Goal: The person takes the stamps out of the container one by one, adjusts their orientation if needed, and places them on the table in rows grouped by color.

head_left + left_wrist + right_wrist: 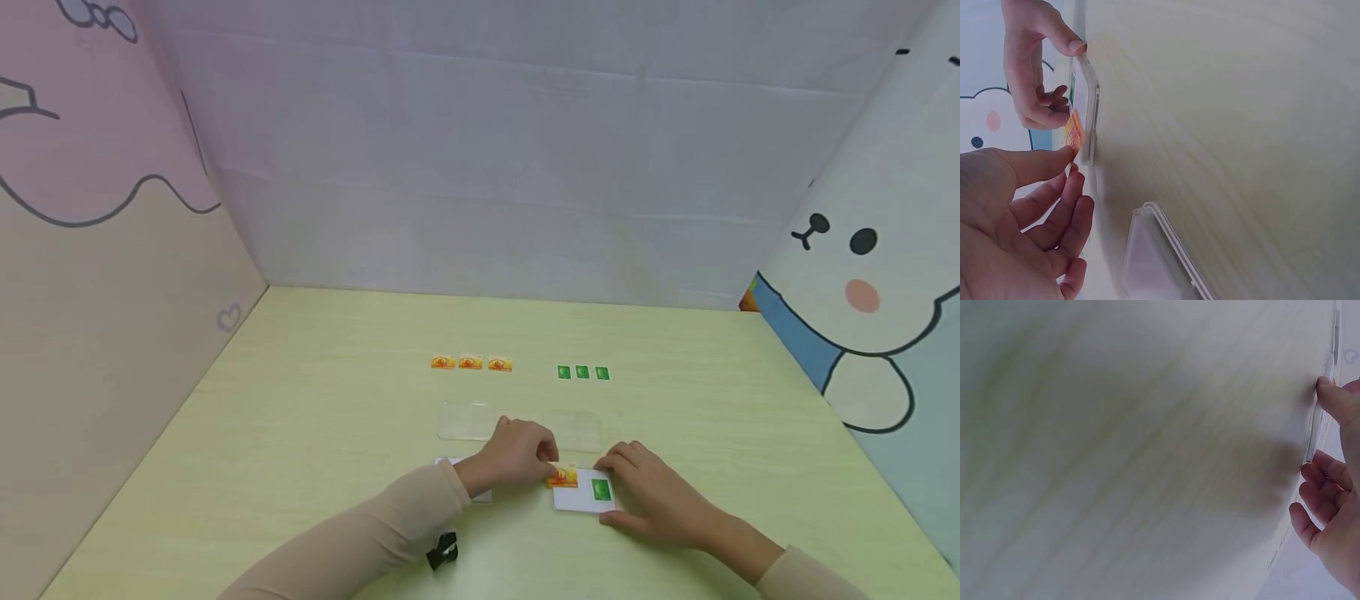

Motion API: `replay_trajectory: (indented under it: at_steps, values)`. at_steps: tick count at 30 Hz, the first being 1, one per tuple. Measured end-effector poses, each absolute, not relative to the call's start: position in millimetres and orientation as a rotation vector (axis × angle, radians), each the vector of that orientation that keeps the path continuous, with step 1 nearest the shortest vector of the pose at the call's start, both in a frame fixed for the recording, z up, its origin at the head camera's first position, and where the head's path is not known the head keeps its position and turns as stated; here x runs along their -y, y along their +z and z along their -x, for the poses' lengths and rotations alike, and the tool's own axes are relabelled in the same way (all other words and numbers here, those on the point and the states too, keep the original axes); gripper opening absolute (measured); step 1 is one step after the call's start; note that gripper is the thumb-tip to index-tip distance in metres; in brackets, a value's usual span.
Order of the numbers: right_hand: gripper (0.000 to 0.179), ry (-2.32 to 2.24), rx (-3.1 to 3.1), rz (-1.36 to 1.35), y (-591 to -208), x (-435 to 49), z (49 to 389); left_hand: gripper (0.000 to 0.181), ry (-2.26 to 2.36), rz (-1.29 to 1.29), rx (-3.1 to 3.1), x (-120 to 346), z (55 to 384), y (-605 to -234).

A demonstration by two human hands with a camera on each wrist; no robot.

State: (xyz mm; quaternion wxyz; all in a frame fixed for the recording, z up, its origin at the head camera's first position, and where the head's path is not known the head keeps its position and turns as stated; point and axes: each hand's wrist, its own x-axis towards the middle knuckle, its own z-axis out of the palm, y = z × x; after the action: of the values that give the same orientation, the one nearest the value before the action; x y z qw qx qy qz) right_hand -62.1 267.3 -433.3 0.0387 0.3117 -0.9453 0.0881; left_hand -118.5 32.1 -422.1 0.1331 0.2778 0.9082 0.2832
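My left hand (517, 454) pinches a small orange-and-yellow printed card (564, 476) between thumb and forefinger. The card hangs over the left part of a shallow plastic case (577, 500) with a white inside, overlapping it in the head view. On that case's right side lies a small green card (602, 489). My right hand (660, 500) grips the case at its right end, thumb at the near corner and fingers at the far one. In the left wrist view, the orange card (1074, 132) is held tilted at the case's edge (1092, 106).
Another white-bottomed case (482, 497) lies partly under my left forearm. Behind are two clear lids, one on the left (461, 421) and one on the right (572, 431). Farther back lie three orange cards (470, 362) and three green cards (582, 372). A black strap piece (442, 551) is by the left sleeve.
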Motion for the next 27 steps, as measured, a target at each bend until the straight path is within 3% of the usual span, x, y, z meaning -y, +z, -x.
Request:
replay_trajectory:
  at_steps: [27]
  values:
    - [0.054, 0.241, 2.902, -0.924, -431.5, -266.1, 61.1, 0.012, 0.826, -0.770, -2.604, -31.8, 121.6, -421.6]
